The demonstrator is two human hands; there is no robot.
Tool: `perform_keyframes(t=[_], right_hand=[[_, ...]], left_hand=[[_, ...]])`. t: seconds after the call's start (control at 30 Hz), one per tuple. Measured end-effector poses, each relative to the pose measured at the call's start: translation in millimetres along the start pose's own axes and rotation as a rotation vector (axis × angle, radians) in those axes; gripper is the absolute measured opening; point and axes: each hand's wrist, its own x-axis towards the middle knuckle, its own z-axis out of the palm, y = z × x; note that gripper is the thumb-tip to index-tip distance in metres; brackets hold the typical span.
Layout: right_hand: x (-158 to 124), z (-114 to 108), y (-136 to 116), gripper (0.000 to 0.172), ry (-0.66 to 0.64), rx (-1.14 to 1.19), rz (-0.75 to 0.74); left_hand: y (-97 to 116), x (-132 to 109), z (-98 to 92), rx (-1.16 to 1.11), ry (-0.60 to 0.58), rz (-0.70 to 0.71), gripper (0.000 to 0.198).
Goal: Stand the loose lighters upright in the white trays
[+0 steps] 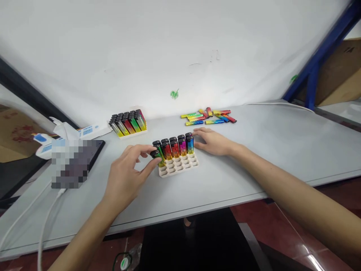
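A white rack [180,168] with rows of slots stands on the table in front of me. Its two back rows hold several upright lighters [175,149], metallic and coloured, with black tops. At the rack's left end, my left hand [128,169] pinches a green and yellow lighter [161,160] between thumb and fingers. That lighter stands in front of the filled rows, slightly tilted; whether its base sits in a slot is hard to see. My right hand [210,141] rests at the rack's right end, its fingers around the back corner by the blue lighter [190,145].
A second rack full of lighters [129,123] stands at the back left. Several loose lighters [207,117] lie near the wall. On the left are a phone [77,163] with a cable [50,210] and a power strip [91,130]. A blue metal frame [313,79] rises at right.
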Motion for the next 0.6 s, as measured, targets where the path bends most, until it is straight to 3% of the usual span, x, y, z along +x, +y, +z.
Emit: perform_keyframes(t=[0.23, 0.4, 0.5, 0.6], right_hand=[[-0.7, -2.4, -2.7, 0.053, -0.018, 0.006, -0.009], [0.8, -0.8, -1.7, 0.051, 0.0, -0.006, -0.027], [1.0, 0.5, -0.6, 0.049, 0.013, -0.014, -0.039], [0.5, 0.5, -0.3, 0.049, 0.018, -0.02, -0.05]], left_hand=[[4.1, 7.1, 4.7, 0.068, -0.026, 0.051, 0.025], [5.2, 10.9, 3.1, 0.174, 0.015, 0.205, 0.023], [18.9, 22.3, -3.4, 0.142, 0.04, 0.217, 0.023], [41.2, 50.8, -4.7, 0.05, 0.023, 0.164, 0.017]])
